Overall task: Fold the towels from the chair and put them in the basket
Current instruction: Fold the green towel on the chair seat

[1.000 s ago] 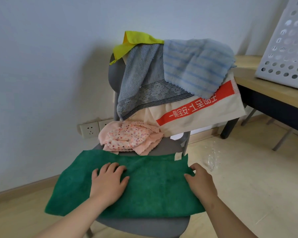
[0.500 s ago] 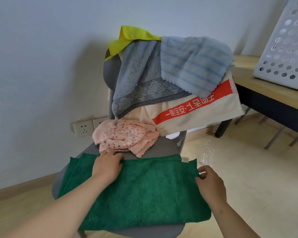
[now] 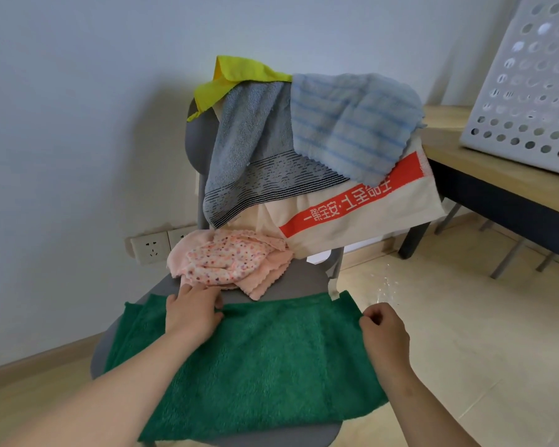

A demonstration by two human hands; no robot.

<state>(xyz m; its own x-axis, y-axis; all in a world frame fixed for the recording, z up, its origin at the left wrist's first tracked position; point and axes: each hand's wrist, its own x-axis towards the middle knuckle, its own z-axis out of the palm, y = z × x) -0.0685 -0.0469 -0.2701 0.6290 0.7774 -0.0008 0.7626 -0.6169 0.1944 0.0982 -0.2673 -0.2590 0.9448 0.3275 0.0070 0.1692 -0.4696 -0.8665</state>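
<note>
Green towel [image 3: 271,366]: left hand [image 3: 192,314], right hand [image 3: 383,332] grip far edge.

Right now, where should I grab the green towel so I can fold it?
Pinch the green towel at its far right corner, coming from the right. It lies flat across the chair seat, and that end hangs past the seat edge, so fingers can slip under it. A grip in the middle would probably bunch it.
</note>
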